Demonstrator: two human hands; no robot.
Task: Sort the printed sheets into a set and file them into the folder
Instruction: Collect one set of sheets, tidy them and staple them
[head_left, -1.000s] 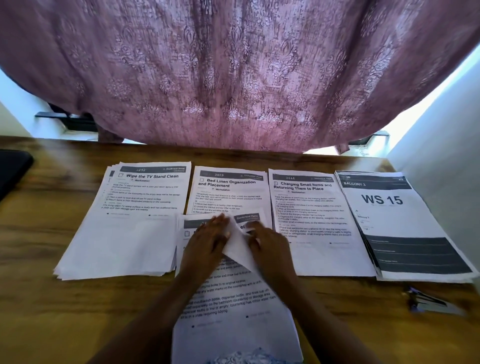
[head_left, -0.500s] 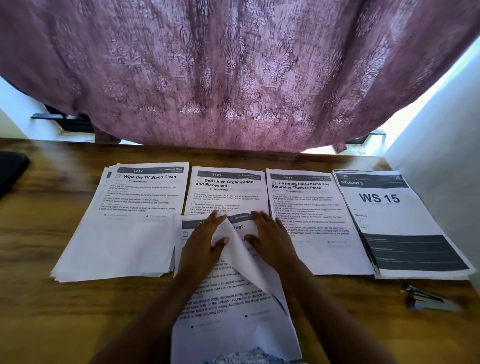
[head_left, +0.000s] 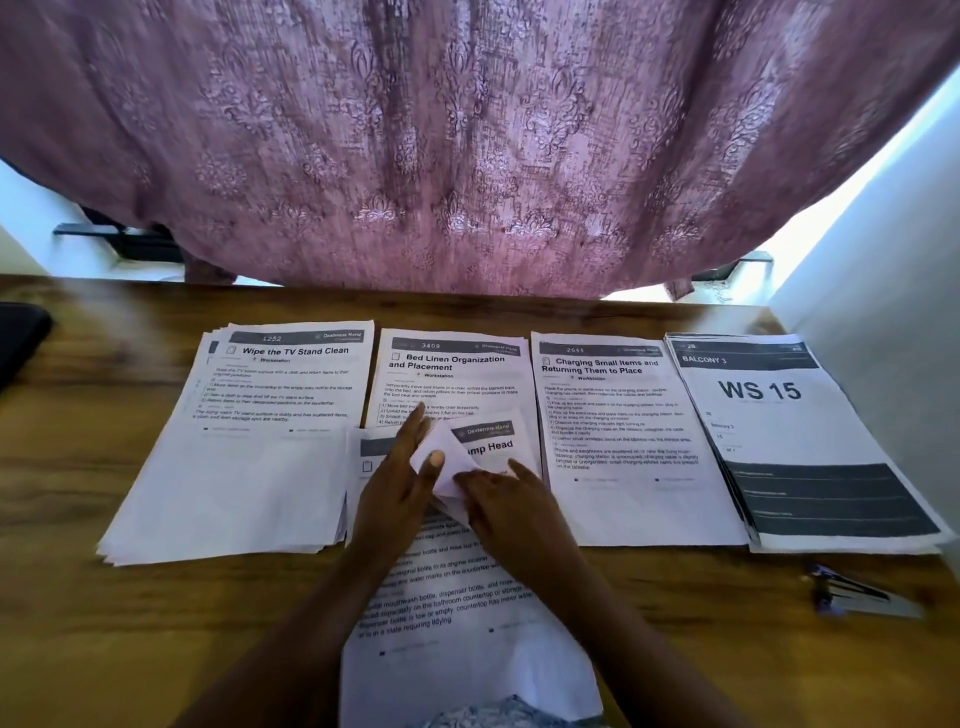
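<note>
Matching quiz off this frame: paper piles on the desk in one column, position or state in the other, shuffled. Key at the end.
Column one
1. Wipe the TV Stand Clean pile
2. Charging Small Items sheet
3. WS 15 stack
4. top sheet of the near stack

Column two
A. far right of the row
B. corner lifted, pinched by the left hand
C. far left of the row
D. between the Bed Linen sheet and the far-right stack

Pairs: 1-C, 2-D, 3-A, 4-B
</note>
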